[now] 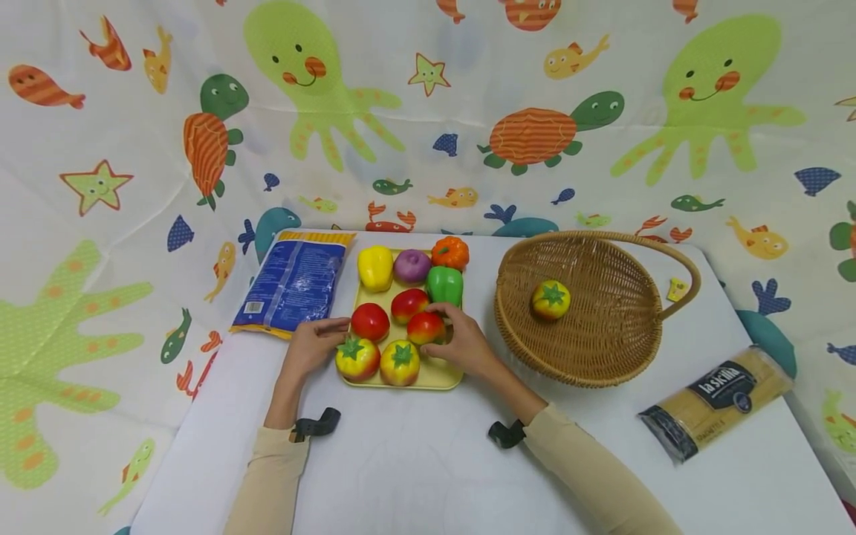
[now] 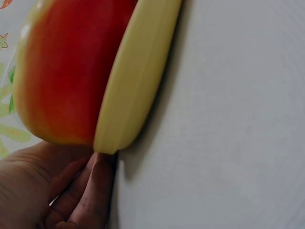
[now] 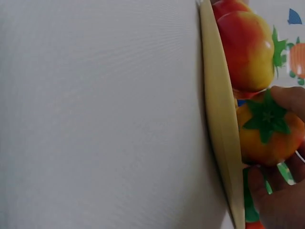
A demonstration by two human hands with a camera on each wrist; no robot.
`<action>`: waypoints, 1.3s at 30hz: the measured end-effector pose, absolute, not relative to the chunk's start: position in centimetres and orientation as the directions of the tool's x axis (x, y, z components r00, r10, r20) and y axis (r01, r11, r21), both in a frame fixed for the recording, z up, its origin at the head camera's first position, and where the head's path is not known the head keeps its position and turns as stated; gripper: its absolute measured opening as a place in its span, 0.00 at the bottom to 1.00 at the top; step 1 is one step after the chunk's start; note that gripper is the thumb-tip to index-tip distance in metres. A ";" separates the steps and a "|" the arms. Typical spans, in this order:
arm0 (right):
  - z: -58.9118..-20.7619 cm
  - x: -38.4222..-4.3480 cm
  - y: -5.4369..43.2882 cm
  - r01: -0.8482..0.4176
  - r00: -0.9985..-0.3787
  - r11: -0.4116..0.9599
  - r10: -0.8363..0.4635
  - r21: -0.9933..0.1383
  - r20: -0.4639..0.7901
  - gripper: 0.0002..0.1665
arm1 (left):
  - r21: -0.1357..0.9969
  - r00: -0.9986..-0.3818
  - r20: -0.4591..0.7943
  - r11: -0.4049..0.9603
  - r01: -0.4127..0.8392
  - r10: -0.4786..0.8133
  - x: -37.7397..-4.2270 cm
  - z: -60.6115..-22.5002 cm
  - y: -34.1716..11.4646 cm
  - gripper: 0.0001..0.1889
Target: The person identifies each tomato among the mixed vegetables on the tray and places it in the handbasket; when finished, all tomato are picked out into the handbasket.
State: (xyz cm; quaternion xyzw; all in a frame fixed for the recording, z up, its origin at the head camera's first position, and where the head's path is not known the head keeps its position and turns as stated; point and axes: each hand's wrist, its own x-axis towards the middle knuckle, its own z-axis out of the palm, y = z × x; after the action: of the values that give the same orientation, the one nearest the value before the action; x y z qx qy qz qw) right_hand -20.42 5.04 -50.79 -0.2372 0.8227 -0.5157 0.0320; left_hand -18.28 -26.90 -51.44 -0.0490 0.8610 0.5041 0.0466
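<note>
A shallow pale yellow tray (image 1: 441, 380) holds toy vegetables. My left hand (image 1: 310, 347) is at its left side; in the left wrist view, the thumb passes above the rim and the fingers (image 2: 93, 191) meet the outer wall beside a red-yellow toy tomato (image 2: 71, 71). At the tray's right, my right hand (image 1: 461, 345) grips another toy tomato (image 1: 425, 328), whose green star-shaped leaf shows in the right wrist view. More toy tomatoes (image 1: 400, 363) lie around it. Behind them are a yellow pepper (image 1: 375, 268), purple onion (image 1: 412, 266), green pepper (image 1: 444, 285) and orange pumpkin (image 1: 450, 253).
A wicker basket (image 1: 602, 342) with a tall handle stands to the right, one toy tomato (image 1: 551, 299) inside. Beyond it lies a spaghetti packet (image 1: 718, 401). A blue packet (image 1: 292, 282) lies left of the tray. A printed curtain (image 1: 414, 134) hangs behind the white table (image 1: 414, 461).
</note>
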 end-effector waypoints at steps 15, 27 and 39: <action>-46.5 -18.6 6.2 -0.355 -0.870 0.288 -0.449 -0.889 0.202 0.39 | 0.868 -0.993 -0.118 0.483 -0.118 -0.029 -18.0 -51.6 -26.8 0.17; -37.2 -15.7 9.5 -0.400 -0.831 0.186 -0.486 -0.897 0.270 0.39 | 0.873 -0.993 -0.113 0.474 -0.112 -0.026 -18.2 -51.4 -26.9 0.18; -37.0 -17.4 15.3 -0.309 -0.896 0.307 -0.410 -0.900 0.168 0.40 | 0.870 -0.993 -0.115 0.479 -0.115 -0.029 -18.2 -51.5 -26.9 0.18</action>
State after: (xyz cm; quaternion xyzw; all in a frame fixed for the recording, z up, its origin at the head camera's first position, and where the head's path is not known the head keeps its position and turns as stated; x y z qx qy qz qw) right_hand -17.35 15.30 -37.01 -0.2229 0.8071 -0.5448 0.0463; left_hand -18.25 -26.95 -51.50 -0.0420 0.8589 0.5088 0.0419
